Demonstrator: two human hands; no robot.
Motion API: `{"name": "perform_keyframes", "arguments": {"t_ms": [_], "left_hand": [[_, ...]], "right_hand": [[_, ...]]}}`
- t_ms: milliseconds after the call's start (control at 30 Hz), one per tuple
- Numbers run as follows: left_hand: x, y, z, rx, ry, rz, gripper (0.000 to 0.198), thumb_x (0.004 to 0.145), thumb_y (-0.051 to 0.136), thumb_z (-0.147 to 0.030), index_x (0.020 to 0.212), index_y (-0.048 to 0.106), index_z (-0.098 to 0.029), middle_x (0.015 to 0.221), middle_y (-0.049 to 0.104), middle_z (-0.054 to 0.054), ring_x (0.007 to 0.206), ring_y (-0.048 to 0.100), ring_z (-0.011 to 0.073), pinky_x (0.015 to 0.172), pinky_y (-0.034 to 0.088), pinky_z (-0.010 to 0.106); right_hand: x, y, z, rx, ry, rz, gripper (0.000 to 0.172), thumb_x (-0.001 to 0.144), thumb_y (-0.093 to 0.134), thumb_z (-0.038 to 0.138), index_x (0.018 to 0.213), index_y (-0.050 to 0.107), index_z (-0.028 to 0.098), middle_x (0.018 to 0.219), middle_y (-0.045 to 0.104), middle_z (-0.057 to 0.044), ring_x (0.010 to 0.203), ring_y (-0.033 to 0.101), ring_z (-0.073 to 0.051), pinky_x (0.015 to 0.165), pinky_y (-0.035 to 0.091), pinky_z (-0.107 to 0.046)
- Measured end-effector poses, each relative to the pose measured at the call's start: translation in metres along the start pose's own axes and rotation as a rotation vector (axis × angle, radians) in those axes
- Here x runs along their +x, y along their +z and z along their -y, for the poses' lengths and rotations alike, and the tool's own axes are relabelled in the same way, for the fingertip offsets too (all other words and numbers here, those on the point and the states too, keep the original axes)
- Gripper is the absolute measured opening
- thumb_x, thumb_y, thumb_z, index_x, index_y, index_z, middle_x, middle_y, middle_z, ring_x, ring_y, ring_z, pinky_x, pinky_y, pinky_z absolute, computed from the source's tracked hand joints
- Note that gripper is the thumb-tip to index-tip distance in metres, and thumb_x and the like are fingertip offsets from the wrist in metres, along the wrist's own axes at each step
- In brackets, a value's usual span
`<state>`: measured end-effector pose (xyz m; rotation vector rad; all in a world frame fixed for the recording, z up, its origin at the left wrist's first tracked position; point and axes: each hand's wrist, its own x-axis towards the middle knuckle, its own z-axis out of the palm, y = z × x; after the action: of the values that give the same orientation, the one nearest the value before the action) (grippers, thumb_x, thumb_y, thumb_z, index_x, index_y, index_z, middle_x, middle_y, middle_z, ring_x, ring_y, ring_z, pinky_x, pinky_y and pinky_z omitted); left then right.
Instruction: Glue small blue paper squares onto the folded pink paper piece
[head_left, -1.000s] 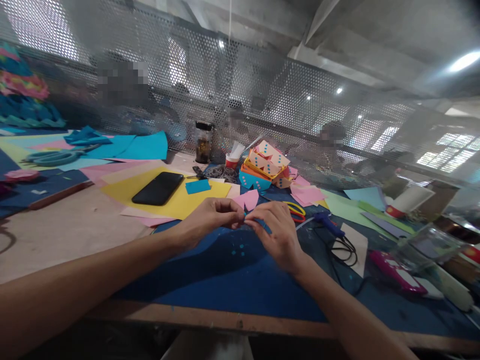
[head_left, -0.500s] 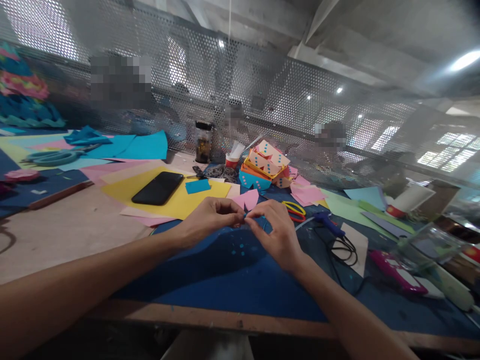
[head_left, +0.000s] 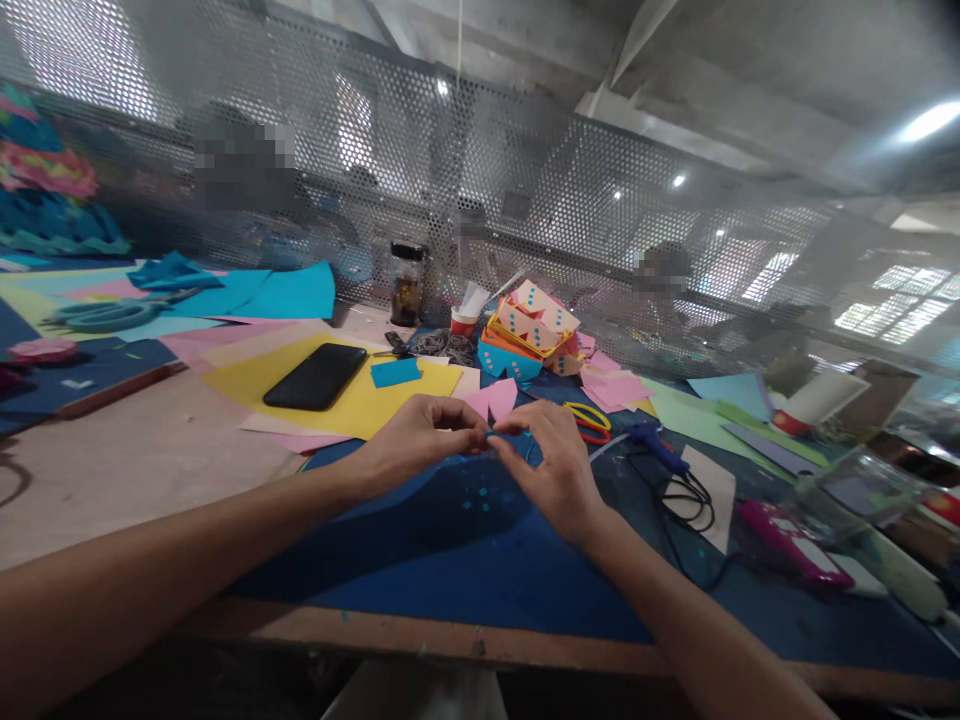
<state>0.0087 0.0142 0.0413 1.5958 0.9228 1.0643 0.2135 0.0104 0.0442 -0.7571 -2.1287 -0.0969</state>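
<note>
From the head camera, you look down at your two bare hands meeting above a blue work mat [head_left: 450, 580]. Your left hand [head_left: 429, 430] comes in from the left, your right hand [head_left: 553, 465] from the right, and their fingertips almost touch. Both pinches are narrow, thumb against finger, closed on a tiny blue scrap [head_left: 490, 433]. It sits right between the two sets of fingertips, so neither hand is nearer; the fingers cover most of it, and you cannot tell which way its long axis runs.

A few small blue squares [head_left: 485, 507] lie on the mat, on your side of the pinch. Just beyond your fingertips is a pink paper piece [head_left: 502, 400]. Scissors with yellow and red handles [head_left: 600, 420] rest just past your right hand, with a blue glue gun [head_left: 660, 448] farther right.
</note>
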Motion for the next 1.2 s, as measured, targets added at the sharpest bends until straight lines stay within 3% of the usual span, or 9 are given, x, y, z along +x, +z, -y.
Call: {"name": "perform_keyframes", "arguments": {"t_ms": [200, 500, 867, 1200], "left_hand": [[-0.0006, 0.0, -0.0017, 0.031, -0.004, 0.002, 0.008, 0.077, 0.069, -0.02, 0.083, 0.074, -0.017, 0.082, 0.072, 0.003, 0.076, 0.063, 0.0151, 0.072, 0.047, 0.026], [-0.002, 0.0006, -0.0056, 0.084, 0.004, -0.005, 0.02, 0.078, 0.074, -0.035, 0.084, 0.074, -0.016, 0.082, 0.071, 0.003, 0.077, 0.063, 0.0154, 0.072, 0.047, 0.026], [0.0001, 0.0018, -0.0026, 0.047, 0.004, -0.003, 0.022, 0.075, 0.078, -0.034, 0.084, 0.073, -0.015, 0.081, 0.071, 0.002, 0.076, 0.063, 0.0149, 0.071, 0.047, 0.026], [-0.0016, 0.0022, -0.0066, -0.034, -0.019, 0.045, 0.021, 0.077, 0.077, -0.032, 0.085, 0.071, -0.014, 0.08, 0.068, 0.001, 0.074, 0.059, 0.0121, 0.07, 0.043, 0.024]], "right_hand": [[0.0001, 0.0005, -0.0004, 0.007, 0.011, 0.021, 0.007, 0.093, 0.065, 0.025, 0.099, 0.062, 0.023, 0.095, 0.067, -0.003, 0.095, 0.061, -0.021, 0.087, 0.042, -0.038], [0.0009, -0.0001, 0.0006, 0.087, 0.062, 0.022, 0.005, 0.091, 0.067, 0.021, 0.093, 0.062, 0.023, 0.091, 0.067, -0.002, 0.092, 0.061, -0.019, 0.087, 0.043, -0.037], [0.005, -0.004, 0.0016, 0.389, 0.282, 0.082, 0.003, 0.089, 0.067, 0.022, 0.089, 0.064, 0.021, 0.089, 0.065, 0.0, 0.086, 0.061, -0.016, 0.082, 0.045, -0.029], [0.0088, -0.0025, -0.0037, 0.731, 0.509, 0.172, 0.015, 0.086, 0.07, 0.033, 0.087, 0.065, 0.019, 0.085, 0.066, 0.0, 0.08, 0.06, -0.014, 0.075, 0.047, -0.026]]}}
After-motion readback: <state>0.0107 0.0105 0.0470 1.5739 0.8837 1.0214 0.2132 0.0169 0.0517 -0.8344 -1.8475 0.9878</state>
